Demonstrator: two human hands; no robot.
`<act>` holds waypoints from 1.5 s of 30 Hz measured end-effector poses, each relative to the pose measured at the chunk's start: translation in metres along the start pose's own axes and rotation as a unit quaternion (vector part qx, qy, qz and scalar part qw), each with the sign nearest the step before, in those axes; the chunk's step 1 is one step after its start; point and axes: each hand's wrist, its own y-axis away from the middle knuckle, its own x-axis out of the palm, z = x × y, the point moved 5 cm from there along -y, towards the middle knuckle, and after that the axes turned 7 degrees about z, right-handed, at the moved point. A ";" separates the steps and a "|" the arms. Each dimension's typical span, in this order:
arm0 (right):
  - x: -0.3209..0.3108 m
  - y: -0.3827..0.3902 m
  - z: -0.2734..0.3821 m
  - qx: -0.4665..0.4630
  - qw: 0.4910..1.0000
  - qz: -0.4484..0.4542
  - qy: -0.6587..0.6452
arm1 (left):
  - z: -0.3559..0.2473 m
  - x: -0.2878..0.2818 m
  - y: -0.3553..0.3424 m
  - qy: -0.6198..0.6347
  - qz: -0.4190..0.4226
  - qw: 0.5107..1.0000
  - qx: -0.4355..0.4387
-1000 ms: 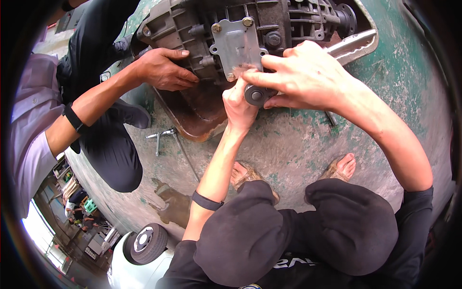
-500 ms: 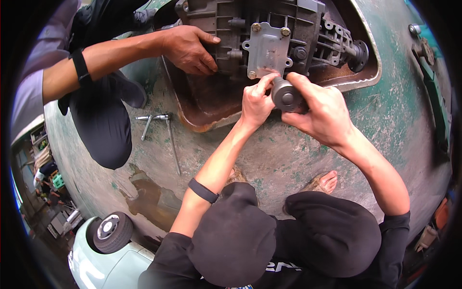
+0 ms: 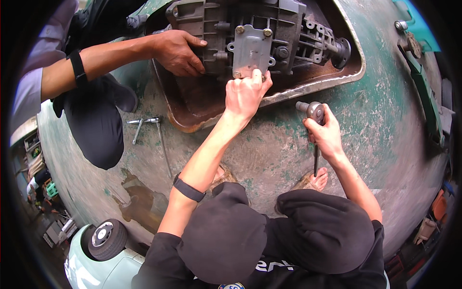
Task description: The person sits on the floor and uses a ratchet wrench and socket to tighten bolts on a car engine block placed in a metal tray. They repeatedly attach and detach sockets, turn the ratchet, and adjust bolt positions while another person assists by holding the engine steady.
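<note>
A grey metal gearbox [image 3: 207, 26] rests in a rusty brown tray, with a flat cover plate [image 3: 252, 48] bolted on its near side. At the plate's lower right corner, my left hand [image 3: 245, 94] is closed with its fingertips around a bolt head, mostly hidden by them. Another bolt [image 3: 237, 75] shows at the lower left corner. Away from the gearbox, my right hand [image 3: 327, 135] grips a ratchet wrench [image 3: 315, 111]. Its socket points left and its handle hangs down toward my foot.
Another person's hand [image 3: 180, 52] lies on the gearbox's left side, their dark-clad knee [image 3: 94, 125] nearby. The tray's rim [image 3: 308, 91] runs in front of me. A T-shaped tool [image 3: 156, 120] lies on the floor beside a brown stain [image 3: 139, 197]. Behind at left stands a pale green car [image 3: 103, 269].
My right hand has drawn the ratchet wrench off the plate's lower corner, down and to the right. My left hand stays at that corner, now with its fingers on the bolt.
</note>
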 end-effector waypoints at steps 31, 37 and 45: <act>0.001 0.039 -0.085 0.065 0.992 0.022 0.102 | -0.010 -0.024 -0.008 0.007 0.119 0.993 0.025; 0.001 0.040 -0.084 0.051 0.993 0.024 0.105 | -0.015 -0.017 -0.016 -0.121 0.174 0.975 0.069; 0.003 0.037 -0.085 0.059 0.992 0.030 0.103 | -0.020 -0.020 -0.013 -0.040 0.175 0.981 0.071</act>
